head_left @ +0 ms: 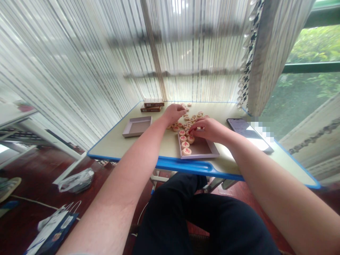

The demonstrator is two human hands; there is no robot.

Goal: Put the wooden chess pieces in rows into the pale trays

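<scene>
Round wooden chess pieces with red characters (189,120) lie scattered on a small blue-edged table (170,164). A shallow grey box tray (209,151) holds a column of several pieces (185,144) along its left wall. My right hand (208,129) rests over the tray's far end, its fingers curled and pinching a piece beside the column. My left hand (173,112) reaches into the loose pile with fingers bent down on the pieces; what it grips is hidden.
A second empty grey tray (137,126) lies at the left of the table. Two dark flat boxes (152,105) sit at the far edge. A phone (248,134) lies at the right. Curtains hang behind; bags lie on the floor at left.
</scene>
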